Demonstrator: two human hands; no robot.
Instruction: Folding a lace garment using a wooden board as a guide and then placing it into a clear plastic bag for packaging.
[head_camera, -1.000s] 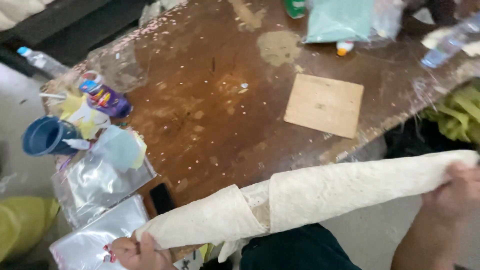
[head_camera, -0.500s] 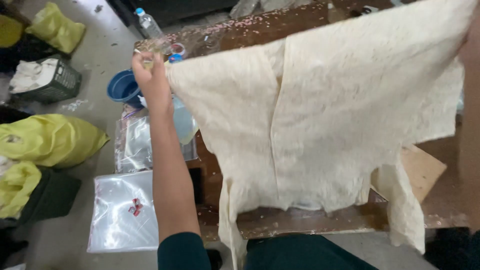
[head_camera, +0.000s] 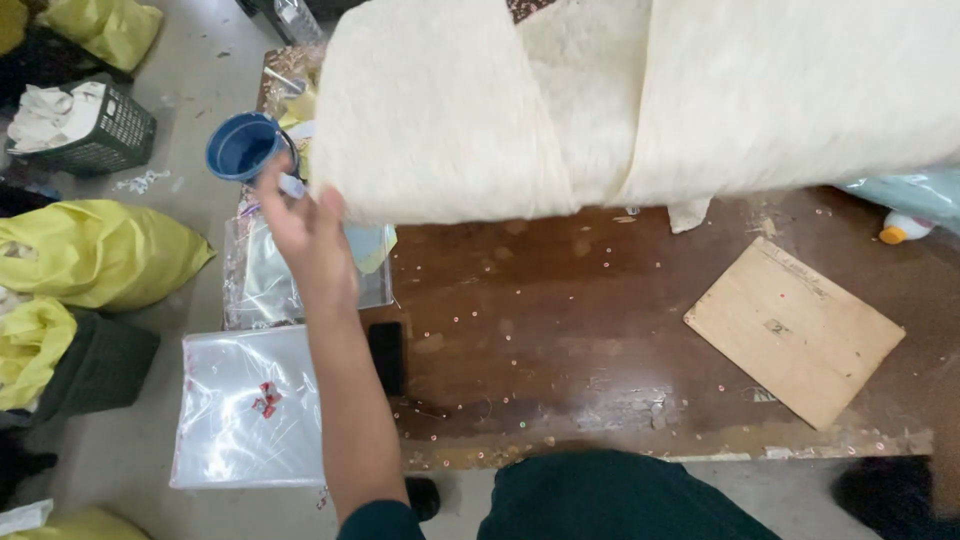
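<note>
Left hand (head_camera: 300, 225) raised over the table's left edge, fingers pinching the lower left corner of a large cream-white textured fabric sheet (head_camera: 640, 100); the grip point is half hidden by the cloth, but the hand is clenched on it, not released. The fabric spreads from that hand to the right and upward, filling the top of the view, folded into overlapping panels and held above the dark brown wooden table (head_camera: 560, 330). Right hand not in view, off the right edge, so its state can't be told. Just beyond the left hand, up and to its left: one blue round plastic cup (head_camera: 242, 146). Below the hand and forearm: two clear plastic bags (head_camera: 245, 410), one flat on the floor side, one nearer the table edge. Right of the hand, well apart, on the table: one flat tan cardboard rectangle (head_camera: 795, 330). Far left of the hand, on the floor: yellow bags (head_camera: 95, 255), at least three, and one dark mesh basket (head_camera: 95, 130) with white cloth inside.
</note>
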